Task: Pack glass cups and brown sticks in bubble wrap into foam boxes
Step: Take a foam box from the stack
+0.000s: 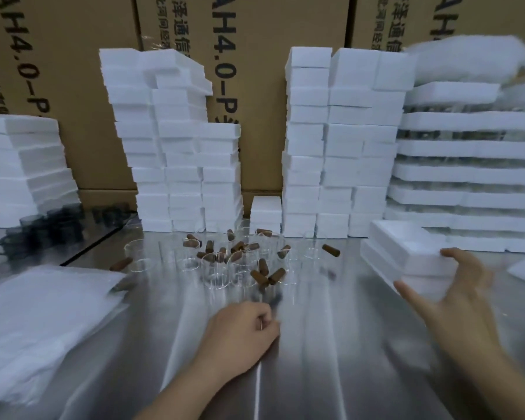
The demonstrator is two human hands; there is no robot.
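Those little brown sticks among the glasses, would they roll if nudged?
Probably. The brown sticks look like short round cylinders lying on their sides, so a nudge would likely roll them. The shiny metal table seems to offer little grip, though the glass cups crowded around might stop some.

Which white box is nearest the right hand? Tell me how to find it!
Start at the shiny metal table, right side, before the tall foam stacks. The foam box sits low by the right hand. Unlike its neighbours, it is apart from every tower.
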